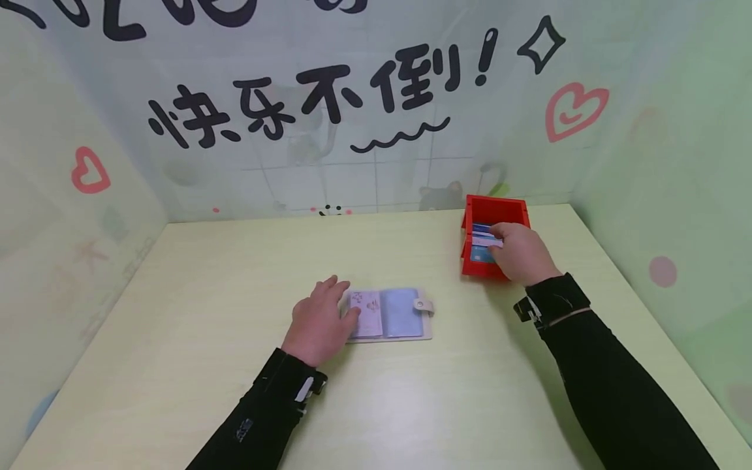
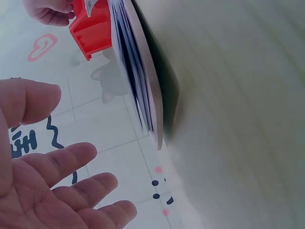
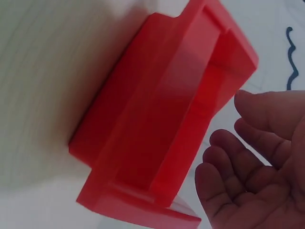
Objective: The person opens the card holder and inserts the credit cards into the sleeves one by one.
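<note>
A small card holder (image 1: 402, 313) lies spread on the table, with a pink card on its left side, a bluish sleeve on its right and a snap tab at the right edge. My left hand (image 1: 320, 320) is by its left side, fingers spread; in the left wrist view the thumb stands apart from the layered sleeves (image 2: 138, 76). At the back right is a red box (image 1: 496, 207) with several cards (image 1: 482, 254) inside. My right hand (image 1: 519, 251) reaches over its right side. Its thumb and fingers (image 3: 224, 167) are loosely bent, with a gap between them and no card visible there.
The pale wooden table (image 1: 223, 281) carries the holder and the box. A printed backdrop (image 1: 252, 176) rises behind the back edge, close to the box. Side panels (image 1: 675, 215) stand at left and right.
</note>
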### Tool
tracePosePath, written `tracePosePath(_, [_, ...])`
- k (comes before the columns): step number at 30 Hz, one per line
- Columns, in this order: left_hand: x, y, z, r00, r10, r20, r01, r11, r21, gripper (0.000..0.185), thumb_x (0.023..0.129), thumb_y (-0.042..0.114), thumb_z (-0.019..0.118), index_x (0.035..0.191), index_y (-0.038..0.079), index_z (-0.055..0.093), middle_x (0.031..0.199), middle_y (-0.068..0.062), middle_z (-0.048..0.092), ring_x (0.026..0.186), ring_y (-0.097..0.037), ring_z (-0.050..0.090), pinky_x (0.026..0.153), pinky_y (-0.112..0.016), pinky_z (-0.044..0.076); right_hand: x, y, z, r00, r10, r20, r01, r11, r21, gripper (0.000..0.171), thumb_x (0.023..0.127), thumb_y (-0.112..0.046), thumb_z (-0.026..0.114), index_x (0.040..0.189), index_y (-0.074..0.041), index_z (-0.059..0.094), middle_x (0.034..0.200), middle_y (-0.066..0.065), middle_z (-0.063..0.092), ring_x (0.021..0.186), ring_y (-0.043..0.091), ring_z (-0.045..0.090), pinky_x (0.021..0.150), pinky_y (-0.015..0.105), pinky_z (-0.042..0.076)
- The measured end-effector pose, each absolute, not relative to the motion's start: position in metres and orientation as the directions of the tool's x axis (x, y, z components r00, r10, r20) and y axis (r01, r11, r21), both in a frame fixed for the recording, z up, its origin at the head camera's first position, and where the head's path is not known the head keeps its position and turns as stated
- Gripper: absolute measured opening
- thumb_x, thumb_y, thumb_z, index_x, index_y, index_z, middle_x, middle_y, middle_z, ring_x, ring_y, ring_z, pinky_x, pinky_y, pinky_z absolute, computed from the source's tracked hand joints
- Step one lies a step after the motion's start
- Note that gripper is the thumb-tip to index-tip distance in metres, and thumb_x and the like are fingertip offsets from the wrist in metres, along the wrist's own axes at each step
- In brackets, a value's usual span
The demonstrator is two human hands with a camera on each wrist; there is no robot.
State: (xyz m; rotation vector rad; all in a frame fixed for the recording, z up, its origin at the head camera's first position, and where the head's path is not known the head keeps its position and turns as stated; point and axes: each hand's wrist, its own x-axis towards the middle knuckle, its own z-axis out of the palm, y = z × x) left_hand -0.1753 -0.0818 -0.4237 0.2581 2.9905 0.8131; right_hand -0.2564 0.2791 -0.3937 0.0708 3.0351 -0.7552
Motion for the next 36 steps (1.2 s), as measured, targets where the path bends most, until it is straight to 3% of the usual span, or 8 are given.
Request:
tracePosePath(6, [-0.175, -0.083, -0.424, -0.985, 0.169, 0.016, 0.154, 0.849, 0.505, 0.056, 0.103, 0.034, 0.062, 0.152, 0.006, 0.055, 0.166, -0.020, 0.041, 0.156, -0.050, 0.032, 0.119, -0.071, 0.032, -0.268, 0.282, -0.398, -0.997, -0.043, -0.067, -0.021, 0.952, -0.306, 0.055, 0.099, -0.011, 0.069, 0.149, 0.003, 0.054, 0.140, 0.027, 0.061, 0.120, 0.044, 0.057, 0.112, 0.062, 0.048])
tracePosePath(17, [-0.175, -0.083, -0.423, -0.986, 0.168, 0.010, 0.147, 0.837, 0.527, 0.057, 0.103, 0.034, 0.063, 0.152, 0.006, 0.054, 0.167, -0.020, 0.040, 0.157, -0.049, 0.029, 0.122, -0.070, 0.029, -0.284, 0.279, -0.404, -0.987, -0.091, -0.130, -0.072, 0.987, -0.145, 0.051, 0.095, -0.009, 0.073, 0.142, 0.004, 0.060, 0.126, 0.023, 0.070, 0.108, 0.039, 0.063, 0.111, 0.058, 0.051])
tracePosePath(36, [-0.175, -0.082, -0.425, -0.987, 0.161, 0.014, 0.145, 0.844, 0.516, 0.056, 0.103, 0.034, 0.064, 0.151, 0.007, 0.056, 0.166, -0.018, 0.042, 0.157, -0.048, 0.031, 0.122, -0.070, 0.029, -0.295, 0.274, -0.408, -0.982, -0.037, -0.186, -0.014, 0.992, -0.124, 0.055, 0.085, -0.004, 0.082, 0.137, 0.001, 0.065, 0.118, 0.019, 0.072, 0.104, 0.037, 0.063, 0.111, 0.058, 0.051])
